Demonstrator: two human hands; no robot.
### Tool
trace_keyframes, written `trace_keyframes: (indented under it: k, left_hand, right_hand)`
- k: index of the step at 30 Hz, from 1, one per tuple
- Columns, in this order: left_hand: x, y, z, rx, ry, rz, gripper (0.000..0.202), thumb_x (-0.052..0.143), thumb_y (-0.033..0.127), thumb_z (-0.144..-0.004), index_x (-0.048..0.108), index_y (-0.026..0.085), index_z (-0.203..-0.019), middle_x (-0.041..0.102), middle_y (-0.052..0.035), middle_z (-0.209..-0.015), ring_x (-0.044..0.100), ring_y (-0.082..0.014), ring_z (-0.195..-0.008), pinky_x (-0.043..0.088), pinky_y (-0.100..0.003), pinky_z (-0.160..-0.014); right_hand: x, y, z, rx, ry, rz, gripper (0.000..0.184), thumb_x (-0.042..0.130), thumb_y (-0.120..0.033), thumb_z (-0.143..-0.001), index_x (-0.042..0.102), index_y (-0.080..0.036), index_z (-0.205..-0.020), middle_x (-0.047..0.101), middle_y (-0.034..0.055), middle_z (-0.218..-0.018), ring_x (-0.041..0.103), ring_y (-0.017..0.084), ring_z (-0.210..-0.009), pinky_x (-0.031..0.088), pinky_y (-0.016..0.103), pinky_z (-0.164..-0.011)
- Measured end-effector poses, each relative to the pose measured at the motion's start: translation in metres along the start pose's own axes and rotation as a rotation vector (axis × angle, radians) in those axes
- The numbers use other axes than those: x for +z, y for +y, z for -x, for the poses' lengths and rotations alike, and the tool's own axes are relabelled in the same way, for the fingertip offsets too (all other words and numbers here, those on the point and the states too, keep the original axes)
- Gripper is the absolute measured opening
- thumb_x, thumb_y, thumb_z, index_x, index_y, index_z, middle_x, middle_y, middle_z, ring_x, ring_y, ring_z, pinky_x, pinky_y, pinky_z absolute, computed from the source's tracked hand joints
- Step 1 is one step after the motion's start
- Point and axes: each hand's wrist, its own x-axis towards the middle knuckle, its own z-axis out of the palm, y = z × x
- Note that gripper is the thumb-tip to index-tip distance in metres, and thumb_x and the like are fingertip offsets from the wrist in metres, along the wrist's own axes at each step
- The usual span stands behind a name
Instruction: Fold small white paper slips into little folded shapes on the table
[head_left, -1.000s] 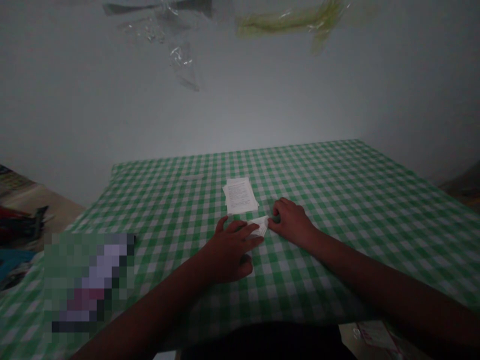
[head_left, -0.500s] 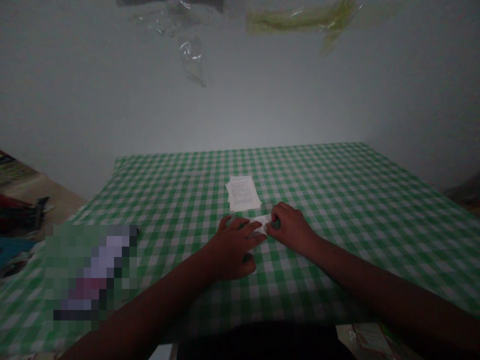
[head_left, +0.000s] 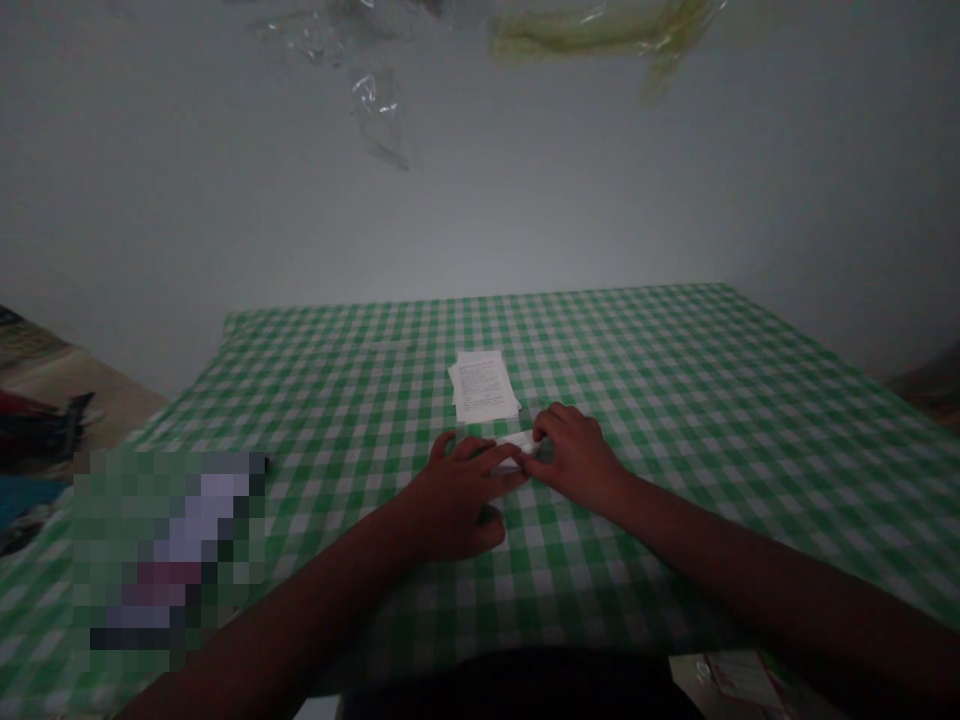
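A small folded white paper [head_left: 519, 446] lies on the green and white checked tablecloth [head_left: 675, 380]. My left hand [head_left: 454, 495] rests flat on the paper's left part, fingers stretched out over it. My right hand [head_left: 574, 455] has its fingers curled and pinches the paper's right end. Most of the paper is hidden under both hands. Just beyond them lies a small stack of white printed sheets [head_left: 484, 384].
A blurred-out object [head_left: 169, 545] sits on the cloth at the near left. The table stands against a pale wall with clear plastic and a yellow-green strip [head_left: 600, 30] stuck high up. Dark clutter [head_left: 37, 440] lies off the table's left side.
My right hand has slid left along the folded paper, closing the gap to my left hand. Less of the paper shows now. The view shifted slightly.
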Motion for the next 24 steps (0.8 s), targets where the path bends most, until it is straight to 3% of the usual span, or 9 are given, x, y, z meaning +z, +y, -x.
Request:
trace_keyframes:
  k: [5, 9, 12, 24]
  left_hand:
    - [-0.002, 0.000, 0.000, -0.009, -0.028, 0.016, 0.064, 0.055, 0.027, -0.078, 0.043, 0.035, -0.140, 0.036, -0.0005, -0.154, 0.036, -0.0348, -0.133, 0.019, -0.070, -0.106]
    - [-0.003, 0.000, 0.000, -0.014, -0.034, 0.025, 0.064, 0.055, 0.027, -0.078, 0.042, 0.036, -0.141, 0.033, -0.0001, -0.156, 0.036, -0.0351, -0.134, 0.018, -0.070, -0.106]
    - [-0.003, 0.000, 0.000, -0.018, -0.034, 0.026, 0.064, 0.055, 0.027, -0.078, 0.044, 0.037, -0.140, 0.032, 0.0002, -0.156, 0.036, -0.0351, -0.134, 0.019, -0.069, -0.107]
    - [-0.004, 0.000, -0.001, -0.022, -0.035, 0.046, 0.062, 0.054, 0.027, -0.077, 0.046, 0.036, -0.137, 0.036, -0.0006, -0.154, 0.037, -0.0343, -0.134, 0.018, -0.069, -0.106]
  right_hand:
    - [0.001, 0.002, 0.000, 0.001, -0.016, 0.009, 0.024, 0.065, -0.042, -0.083, 0.060, -0.020, -0.088, 0.058, 0.0042, -0.092, 0.054, 0.023, -0.091, 0.034, 0.034, -0.075]
    - [-0.002, 0.007, 0.003, -0.130, -0.075, -0.002, 0.017, 0.060, -0.033, -0.089, 0.066, -0.026, -0.104, 0.058, 0.0047, -0.101, 0.052, 0.022, -0.097, 0.033, 0.035, -0.079]
    - [-0.008, 0.010, 0.005, -0.217, -0.120, 0.050, 0.016, 0.057, -0.031, -0.092, 0.070, -0.027, -0.102, 0.060, 0.0045, -0.101, 0.050, 0.022, -0.097, 0.031, 0.037, -0.082]
    - [-0.030, 0.008, 0.008, -0.330, -0.194, 0.268, 0.017, 0.057, -0.031, -0.094, 0.072, -0.029, -0.103, 0.066, 0.0038, -0.094, 0.048, 0.024, -0.096, 0.024, 0.039, -0.077]
